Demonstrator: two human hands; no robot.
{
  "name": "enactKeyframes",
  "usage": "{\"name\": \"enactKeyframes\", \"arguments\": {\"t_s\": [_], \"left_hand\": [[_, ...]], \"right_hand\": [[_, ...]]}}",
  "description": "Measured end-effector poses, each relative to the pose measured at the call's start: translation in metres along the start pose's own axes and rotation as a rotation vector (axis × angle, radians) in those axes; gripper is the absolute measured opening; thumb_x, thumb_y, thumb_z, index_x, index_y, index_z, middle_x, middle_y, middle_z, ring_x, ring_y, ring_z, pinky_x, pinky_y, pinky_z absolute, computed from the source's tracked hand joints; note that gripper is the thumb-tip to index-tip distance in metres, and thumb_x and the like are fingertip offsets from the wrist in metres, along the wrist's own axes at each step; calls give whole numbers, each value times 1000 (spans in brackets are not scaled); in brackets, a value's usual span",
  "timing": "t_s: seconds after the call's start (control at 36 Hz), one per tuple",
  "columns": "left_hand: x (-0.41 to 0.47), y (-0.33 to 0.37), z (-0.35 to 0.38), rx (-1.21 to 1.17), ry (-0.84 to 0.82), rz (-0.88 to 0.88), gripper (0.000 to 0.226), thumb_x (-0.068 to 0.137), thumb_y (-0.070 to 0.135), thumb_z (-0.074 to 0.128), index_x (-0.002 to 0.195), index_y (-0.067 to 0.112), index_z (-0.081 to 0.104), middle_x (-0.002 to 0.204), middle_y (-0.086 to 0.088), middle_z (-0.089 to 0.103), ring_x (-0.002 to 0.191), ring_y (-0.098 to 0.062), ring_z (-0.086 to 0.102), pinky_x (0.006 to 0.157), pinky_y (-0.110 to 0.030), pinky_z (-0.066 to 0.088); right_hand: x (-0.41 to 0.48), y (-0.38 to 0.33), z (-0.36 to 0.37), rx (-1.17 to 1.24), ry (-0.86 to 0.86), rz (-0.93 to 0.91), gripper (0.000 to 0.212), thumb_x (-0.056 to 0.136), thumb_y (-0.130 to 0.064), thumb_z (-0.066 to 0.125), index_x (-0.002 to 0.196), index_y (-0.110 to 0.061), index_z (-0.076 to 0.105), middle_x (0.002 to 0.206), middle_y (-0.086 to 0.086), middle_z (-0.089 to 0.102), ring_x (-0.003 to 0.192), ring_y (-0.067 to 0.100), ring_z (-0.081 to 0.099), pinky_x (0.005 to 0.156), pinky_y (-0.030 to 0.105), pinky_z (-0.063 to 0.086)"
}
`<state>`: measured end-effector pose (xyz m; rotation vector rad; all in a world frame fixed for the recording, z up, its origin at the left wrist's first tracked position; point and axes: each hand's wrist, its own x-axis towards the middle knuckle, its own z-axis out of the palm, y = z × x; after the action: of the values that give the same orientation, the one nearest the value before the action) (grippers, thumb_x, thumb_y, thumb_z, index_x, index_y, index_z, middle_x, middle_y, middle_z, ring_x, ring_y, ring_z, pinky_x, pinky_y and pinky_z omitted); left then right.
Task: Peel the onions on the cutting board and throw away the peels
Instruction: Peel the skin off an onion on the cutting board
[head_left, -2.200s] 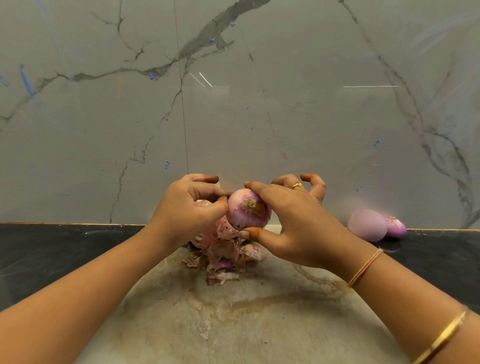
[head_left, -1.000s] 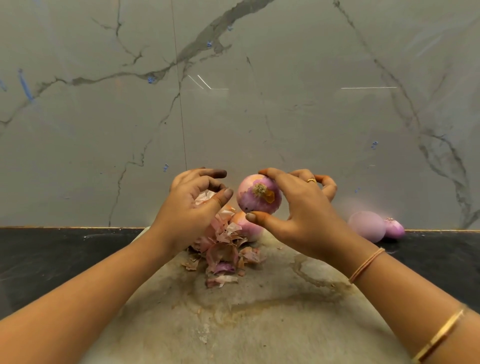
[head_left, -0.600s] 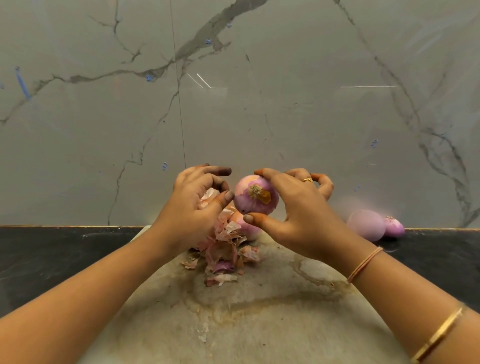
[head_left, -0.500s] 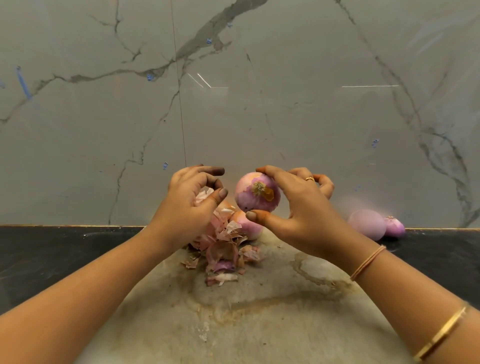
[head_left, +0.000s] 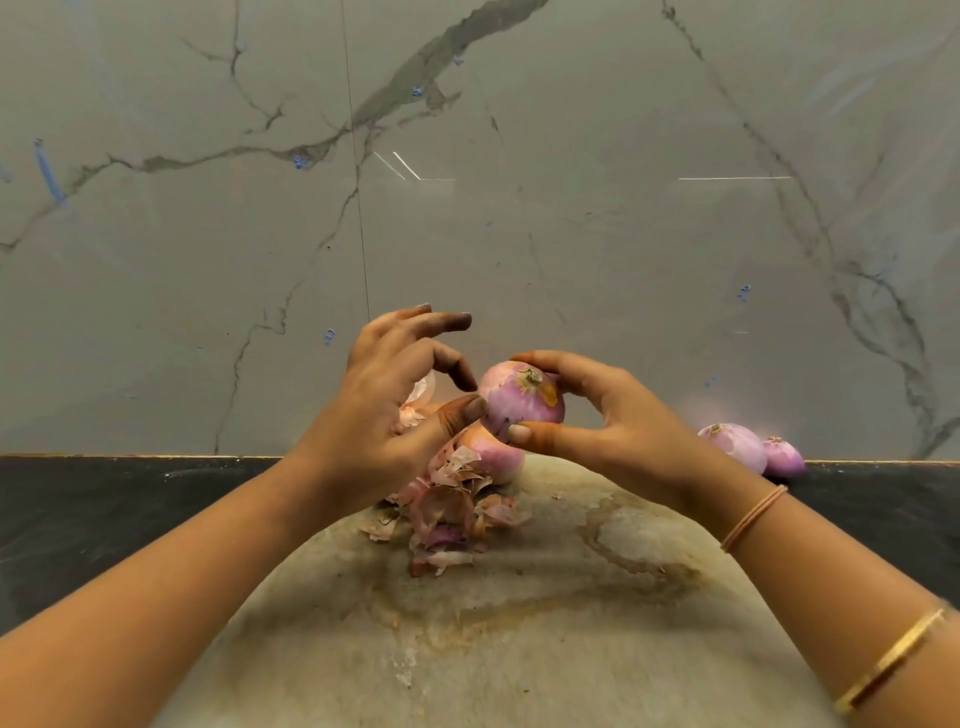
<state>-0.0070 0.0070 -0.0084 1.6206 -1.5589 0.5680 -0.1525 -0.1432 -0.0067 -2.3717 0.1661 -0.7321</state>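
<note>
1. The right hand (head_left: 613, 426) grips an onion (head_left: 519, 402) between fingers and thumb, above the board's (head_left: 519, 649) far end.
2. The left hand's (head_left: 384, 410) thumb touches that onion's side, with the fingers curled. Whether they pinch skin, I cannot tell.
3. Peels (head_left: 452, 509) and another onion (head_left: 488, 452) lie at the board's far end.
4. Two peeled onions (head_left: 735, 444) lie off the board, to its right.

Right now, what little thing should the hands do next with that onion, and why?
Probably the left hand should pinch off the orange skin patch on the onion the right hand holds; the rest looks peeled.
</note>
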Motion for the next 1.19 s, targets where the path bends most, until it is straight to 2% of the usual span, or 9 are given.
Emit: {"name": "enactKeyframes", "arguments": {"t_s": [0.14, 0.25, 0.39, 0.5, 0.78, 0.86, 1.0, 1.14, 1.19], "left_hand": [[-1, 1, 5, -22, 9, -104, 21, 75, 62, 53, 80, 42, 54, 133, 25, 42, 135, -1, 19, 100, -3, 9], [-1, 3, 7, -67, 4, -174, 6, 78, 44, 57, 77, 38, 56, 130, 30, 42, 134, -1, 21, 96, 0, 9], [-1, 3, 7, -123, -12, -254, 11, 76, 43, 53, 77, 33, 58, 126, 32, 42, 132, -3, 24, 100, -22, 18], [-1, 1, 7, -150, 19, -305, 10, 76, 40, 52, 75, 31, 57, 123, 32, 45, 131, -4, 27, 99, -26, 19], [-1, 8, 9, -173, -8, -352, 13, 81, 45, 63, 82, 33, 58, 126, 23, 48, 131, -6, 28, 102, -28, 23], [-1, 8, 9, -186, -21, -328, 16, 90, 20, 62, 81, 33, 58, 127, 23, 47, 132, -7, 28, 101, -28, 21], [-1, 3, 8, -210, 22, -344, 9, 88, 27, 61, 79, 29, 59, 122, 29, 48, 129, -5, 32, 99, -25, 22], [-1, -8, 9, -12, 74, -374, 22, 90, 15, 59, 76, 31, 54, 120, 18, 50, 128, -11, 30, 95, -20, 18], [-1, -14, 8, 112, 50, -367, 17, 91, 19, 59, 78, 30, 53, 123, 13, 50, 130, -15, 27, 97, -23, 19]], "right_hand": [[-2, -7, 3, -97, 36, -9, 65, 61, -65, 62, 120, -46, 45, 102, -29, 45, 112, 5, 42, 109, 47, 29], [-4, -9, 3, -207, 56, -2, 63, 74, -52, 69, 132, -37, 47, 97, -34, 38, 95, -5, 34, 108, 38, 21], [-4, -11, 1, -208, 95, -9, 62, 76, -50, 69, 132, -34, 48, 93, -35, 36, 94, -13, 33, 103, 34, 20], [-4, -9, -1, -182, 115, -2, 61, 77, -48, 69, 132, -34, 47, 91, -34, 36, 92, -23, 28, 102, 32, 20], [-4, -13, 3, -260, 102, -22, 65, 76, -54, 68, 133, -33, 47, 94, -36, 36, 103, 1, 33, 100, 32, 17], [-4, -13, 3, -284, 97, -23, 65, 76, -54, 67, 134, -32, 47, 94, -37, 34, 105, 2, 32, 99, 30, 14], [-4, -11, 2, -211, 97, -30, 60, 77, -50, 68, 132, -34, 48, 93, -35, 37, 97, -7, 37, 103, 31, 19], [0, -4, 2, -2, 97, -23, 54, 67, -63, 68, 115, -51, 46, 111, -26, 51, 117, 10, 47, 109, 47, 33], [1, -1, 2, 65, 81, -16, 58, 66, -61, 70, 118, -48, 48, 116, -22, 56, 117, 6, 51, 108, 47, 36]]}}
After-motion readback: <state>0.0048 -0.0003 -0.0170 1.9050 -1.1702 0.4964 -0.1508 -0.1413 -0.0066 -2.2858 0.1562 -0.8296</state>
